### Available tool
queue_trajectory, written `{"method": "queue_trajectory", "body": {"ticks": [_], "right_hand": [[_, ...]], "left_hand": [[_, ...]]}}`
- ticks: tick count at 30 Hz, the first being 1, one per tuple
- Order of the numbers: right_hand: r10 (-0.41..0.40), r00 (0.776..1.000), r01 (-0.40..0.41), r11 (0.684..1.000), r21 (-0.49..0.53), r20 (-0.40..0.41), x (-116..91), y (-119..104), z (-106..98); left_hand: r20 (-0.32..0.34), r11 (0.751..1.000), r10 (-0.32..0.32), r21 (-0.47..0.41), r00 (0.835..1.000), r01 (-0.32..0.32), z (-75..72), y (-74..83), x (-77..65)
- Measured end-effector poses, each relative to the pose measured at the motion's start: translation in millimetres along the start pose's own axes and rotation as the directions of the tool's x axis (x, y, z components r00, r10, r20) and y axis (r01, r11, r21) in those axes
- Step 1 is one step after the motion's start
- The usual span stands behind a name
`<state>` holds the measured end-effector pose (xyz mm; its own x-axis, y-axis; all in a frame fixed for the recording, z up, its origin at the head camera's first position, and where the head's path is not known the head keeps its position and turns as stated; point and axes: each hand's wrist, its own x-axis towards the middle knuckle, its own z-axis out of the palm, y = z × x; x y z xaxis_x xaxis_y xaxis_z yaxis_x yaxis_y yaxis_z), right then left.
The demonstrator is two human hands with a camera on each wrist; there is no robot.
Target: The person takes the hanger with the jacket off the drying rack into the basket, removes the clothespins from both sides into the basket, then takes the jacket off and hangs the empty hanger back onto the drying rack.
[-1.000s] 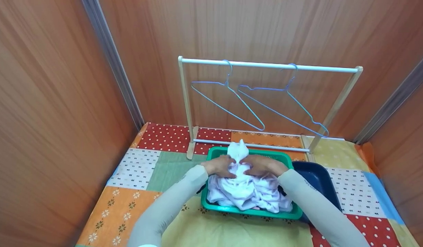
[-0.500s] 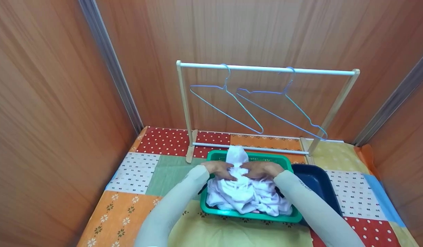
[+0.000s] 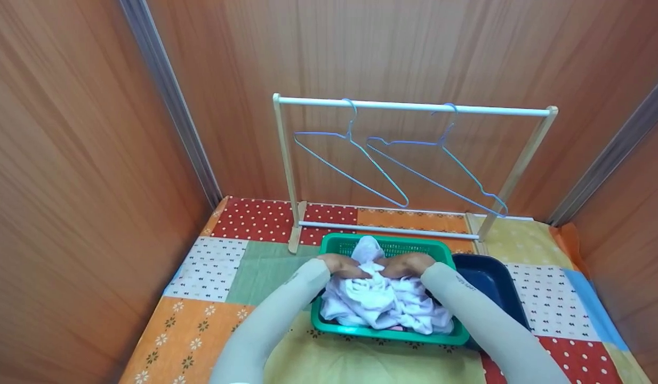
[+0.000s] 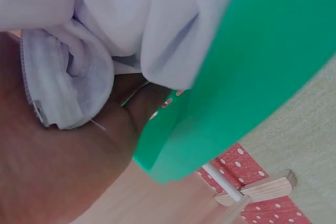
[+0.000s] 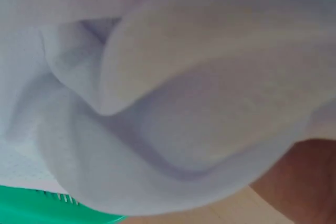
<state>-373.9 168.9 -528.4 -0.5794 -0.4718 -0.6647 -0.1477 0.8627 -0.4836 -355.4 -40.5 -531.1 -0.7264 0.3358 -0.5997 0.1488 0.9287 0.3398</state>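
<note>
A crumpled white garment (image 3: 371, 298) fills most of a green plastic basket (image 3: 388, 336), one end of it standing up past the hands. My left hand (image 3: 346, 265) grips the cloth from the left, while my right hand (image 3: 406, 264) grips it from the right. The two hands are close together, with their fingertips partly hidden in the folds. In the left wrist view, a zipper end (image 4: 42, 111) on the white cloth lies against the left hand. Draped fabric (image 5: 173, 124) covers nearly all of the right wrist view, hiding most of that hand.
Behind the basket stands a wooden rack with a white rail (image 3: 403, 105). A left hanger (image 3: 379, 169) and a right hanger (image 3: 470, 169), both blue wire, hang from it. A dark blue tray (image 3: 491, 277) sits to the right, partly under the right sleeve. Wood panels surround the patchwork cloth (image 3: 265, 272).
The garment's raised end has sunk lower, towards the hands. Both hands have gathered in more cloth and their fingers are tucked deeper into it. The head view has tilted slightly upward.
</note>
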Motion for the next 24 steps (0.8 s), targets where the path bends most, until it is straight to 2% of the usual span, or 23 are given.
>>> {"method": "queue_trajectory", "body": {"ticks": [4, 8, 11, 15, 17, 19, 24], "right_hand": [[-0.029, 0.997, 0.029, 1.0, -0.005, -0.078, -6, 0, -7], [-0.05, 0.984, 0.041, 0.998, -0.056, -0.168, -14, -1, -21], [-0.083, 0.973, 0.056, 0.99, -0.13, -0.217, -19, -1, -29], [-0.125, 0.957, 0.07, 0.975, -0.212, -0.26, -29, -2, -34], [-0.145, 0.95, 0.085, 0.973, -0.216, -0.278, -37, -2, -35], [-0.184, 0.935, 0.123, 0.97, -0.209, -0.305, -46, -3, -36], [-0.276, 0.877, 0.214, 0.957, -0.195, -0.394, -69, -2, -34]], "left_hand": [[-0.07, 0.996, 0.08, 0.034, 0.994, -0.078, -9.0, -3.4, -4.7], [-0.176, 0.988, 0.153, 0.031, 0.972, -0.15, -26.4, -7.1, -9.1], [-0.237, 0.983, 0.173, -0.013, 0.956, -0.181, -37.5, -9.3, -11.0], [-0.298, 0.976, 0.192, -0.047, 0.935, -0.215, -43.6, -10.1, -13.3], [-0.329, 0.968, 0.22, -0.039, 0.918, -0.246, -44.7, -8.6, -16.9], [-0.373, 0.959, 0.249, -0.034, 0.894, -0.281, -45.1, -6.2, -23.3], [-0.468, 0.951, 0.257, -0.03, 0.845, -0.306, -40.6, 0.2, -45.3]]}}
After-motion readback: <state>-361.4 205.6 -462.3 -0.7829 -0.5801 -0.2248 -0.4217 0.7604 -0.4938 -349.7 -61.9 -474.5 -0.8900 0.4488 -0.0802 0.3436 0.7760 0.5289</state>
